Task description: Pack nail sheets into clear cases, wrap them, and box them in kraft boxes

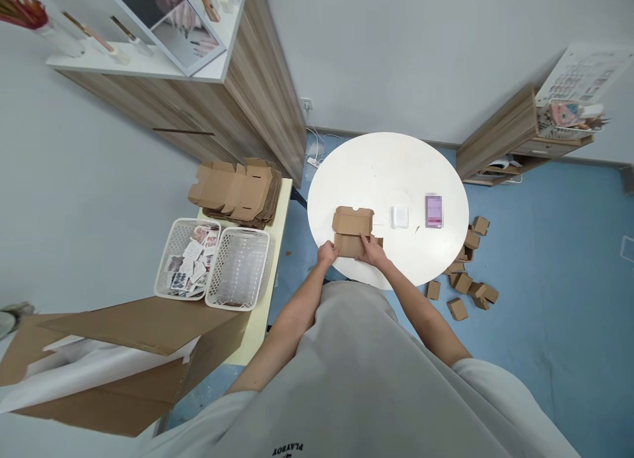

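A small brown cardboard box (351,230) lies part-folded on the round white table (391,161), its lid flap standing open toward the far side. My left hand (327,253) grips the box's near left corner with curled fingers. My right hand (371,249) presses on the box's near right side, fingers closed on the cardboard. Just right of the box rest a small white square item (399,216) and a pink card or phone (434,210).
Several folded brown boxes (465,280) lie on the blue floor right of the table. A stack of flat box blanks (238,191) and two white baskets (212,263) sit on a side table at left. A large open carton (123,359) stands near left.
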`<move>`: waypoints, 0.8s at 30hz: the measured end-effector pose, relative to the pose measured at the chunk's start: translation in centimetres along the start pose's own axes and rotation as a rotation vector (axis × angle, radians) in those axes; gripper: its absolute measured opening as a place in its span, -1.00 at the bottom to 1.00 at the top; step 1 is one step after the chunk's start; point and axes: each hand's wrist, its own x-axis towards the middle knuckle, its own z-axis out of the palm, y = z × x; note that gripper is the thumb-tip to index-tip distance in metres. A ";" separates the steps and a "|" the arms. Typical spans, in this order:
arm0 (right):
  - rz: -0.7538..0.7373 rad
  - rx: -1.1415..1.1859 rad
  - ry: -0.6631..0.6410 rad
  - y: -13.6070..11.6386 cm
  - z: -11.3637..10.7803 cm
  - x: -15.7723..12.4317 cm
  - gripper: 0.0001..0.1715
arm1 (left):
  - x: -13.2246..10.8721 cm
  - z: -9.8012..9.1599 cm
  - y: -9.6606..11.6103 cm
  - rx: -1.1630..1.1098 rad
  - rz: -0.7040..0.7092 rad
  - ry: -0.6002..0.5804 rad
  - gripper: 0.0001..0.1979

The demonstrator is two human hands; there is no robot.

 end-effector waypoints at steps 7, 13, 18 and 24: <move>0.001 0.078 0.016 1.2 -0.1 -0.5 0.41 | -0.4 0.7 1.2 0.221 0.063 -0.011 -0.71; -0.048 0.231 0.123 3.6 -0.2 -2.1 0.10 | -0.4 1.0 1.3 0.269 0.082 -0.036 -0.70; -0.050 0.421 0.125 3.4 1.0 -2.7 0.07 | -0.5 1.1 1.2 0.263 0.101 -0.059 -0.64; 0.194 0.447 0.508 3.9 1.8 -3.5 -0.31 | -0.6 1.1 0.7 0.209 0.136 -0.081 -0.59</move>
